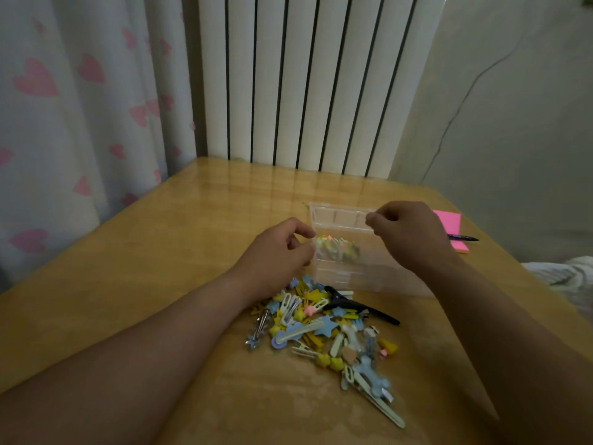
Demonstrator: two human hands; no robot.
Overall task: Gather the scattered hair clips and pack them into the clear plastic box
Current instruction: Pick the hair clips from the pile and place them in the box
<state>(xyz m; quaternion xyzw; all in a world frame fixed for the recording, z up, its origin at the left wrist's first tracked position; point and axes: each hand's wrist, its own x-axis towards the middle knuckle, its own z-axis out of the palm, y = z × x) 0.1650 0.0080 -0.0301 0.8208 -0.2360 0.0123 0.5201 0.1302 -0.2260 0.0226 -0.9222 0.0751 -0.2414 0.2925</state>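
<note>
The clear plastic box (pixel 369 268) stands on the glossy pale-wood bench (pixel 160 252), toward its far right corner and short of the right edge. It is a see-through rectangular case whose walls are blurred; faint ribs show through them, though whether they are dividers cannot be told. Its clear flat lid (pixel 337 216) stands open at the far side. Inside, against the left wall, lies a small cluster of packed clips (pixel 337 248) in yellow, pink and pale green.

The left hand (pixel 276 252) is at the box's left wall with thumb above and curled fingers below, gripping that wall. The right hand (pixel 409 234) is over the box's right side, fingers curled in, fingertips pinching the lid's near right corner.

Just in front of the box, toward the bench's near edge, lies the heap of scattered hair clips (pixel 301 335) — small plastic pieces in yellow, light blue, pale green and white, many with stars and hearts. A long black clamp clip (pixel 359 307) lies across the heap's far side, nearly touching the box. A blue star clip (pixel 327 326) sits mid-heap, and a long pale-green clip (pixel 382 403) points toward the near right corner.

By the right edge — beyond the right hand — lies a bright pink sticky-note pad (pixel 451 224) with a black pen (pixel 465 238) across it. Behind the far edge stand a white ribbed radiator (pixel 305 75) and a white curtain with pink hearts (pixel 80 107).
</note>
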